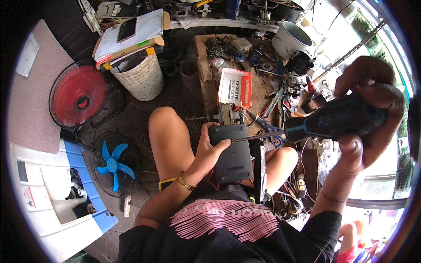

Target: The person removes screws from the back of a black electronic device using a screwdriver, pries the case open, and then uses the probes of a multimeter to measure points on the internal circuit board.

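A flat, dark grey plastic box (233, 158) with raised strips near its ends rests at my lap, between my knees. My left hand (208, 151) grips it by the left edge, thumb lying over its face. In my right hand (382, 101) is a screwdriver (335, 117) with a thick black handle and blue trim, fingers wrapped round it. Its thin shaft points left across the box, and the tip is beside my left thumb. Whether the tip touches a screw I cannot tell. A dark frame-like piece (262, 168) stands upright at the box's right side.
Ahead, a wooden workbench (206, 65) bears a red-and-white carton (235, 87), blue-handled scissors (276, 139), a metal pot (291, 40) and tangled parts. To the left are a red fan (79, 93), a blue-bladed fan (112, 165) and a white basket (140, 79) with papers and a phone on top.
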`<control>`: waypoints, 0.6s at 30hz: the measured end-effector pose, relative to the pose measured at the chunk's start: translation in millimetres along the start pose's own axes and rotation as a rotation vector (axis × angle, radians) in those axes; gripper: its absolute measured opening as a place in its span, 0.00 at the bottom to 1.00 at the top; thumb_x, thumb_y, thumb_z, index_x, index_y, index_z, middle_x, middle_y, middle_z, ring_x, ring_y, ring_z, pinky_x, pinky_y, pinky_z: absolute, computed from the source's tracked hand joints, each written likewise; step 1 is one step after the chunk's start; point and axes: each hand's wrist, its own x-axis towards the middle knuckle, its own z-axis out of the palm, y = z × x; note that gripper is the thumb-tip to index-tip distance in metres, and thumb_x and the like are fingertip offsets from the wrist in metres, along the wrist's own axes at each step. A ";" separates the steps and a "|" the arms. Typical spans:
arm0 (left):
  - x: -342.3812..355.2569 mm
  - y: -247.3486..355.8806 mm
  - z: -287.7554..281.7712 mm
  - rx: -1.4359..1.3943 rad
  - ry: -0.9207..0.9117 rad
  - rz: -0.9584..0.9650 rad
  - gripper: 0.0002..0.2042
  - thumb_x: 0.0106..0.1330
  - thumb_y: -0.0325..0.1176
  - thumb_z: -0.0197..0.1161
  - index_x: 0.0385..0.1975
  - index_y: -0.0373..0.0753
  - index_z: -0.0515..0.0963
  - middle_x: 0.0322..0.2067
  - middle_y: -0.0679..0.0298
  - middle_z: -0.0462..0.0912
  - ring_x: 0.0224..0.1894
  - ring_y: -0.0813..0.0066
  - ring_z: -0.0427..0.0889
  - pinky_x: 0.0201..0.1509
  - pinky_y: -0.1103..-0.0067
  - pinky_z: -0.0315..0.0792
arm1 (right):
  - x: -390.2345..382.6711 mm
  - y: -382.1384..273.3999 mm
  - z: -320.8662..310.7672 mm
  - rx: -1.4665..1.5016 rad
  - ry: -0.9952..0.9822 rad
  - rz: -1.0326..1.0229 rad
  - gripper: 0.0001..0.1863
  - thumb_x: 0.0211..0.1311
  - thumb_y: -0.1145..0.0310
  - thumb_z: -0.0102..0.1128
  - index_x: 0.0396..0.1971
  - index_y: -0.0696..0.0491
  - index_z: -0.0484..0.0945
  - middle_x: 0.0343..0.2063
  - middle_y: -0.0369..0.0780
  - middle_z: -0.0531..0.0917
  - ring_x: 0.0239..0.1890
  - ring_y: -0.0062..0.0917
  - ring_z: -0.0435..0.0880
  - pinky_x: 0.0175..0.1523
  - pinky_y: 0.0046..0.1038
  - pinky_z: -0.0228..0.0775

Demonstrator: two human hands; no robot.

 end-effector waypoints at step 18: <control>-9.0 6.3 -7.1 0.006 -0.036 -0.065 0.23 0.59 0.24 0.63 0.52 0.41 0.60 0.41 0.62 0.72 0.41 0.79 0.75 0.45 0.80 0.75 | 79.0 -12.6 -6.7 -0.513 -0.874 0.160 0.20 0.53 0.62 0.62 0.41 0.61 0.76 0.28 0.41 0.76 0.28 0.30 0.78 0.37 0.27 0.67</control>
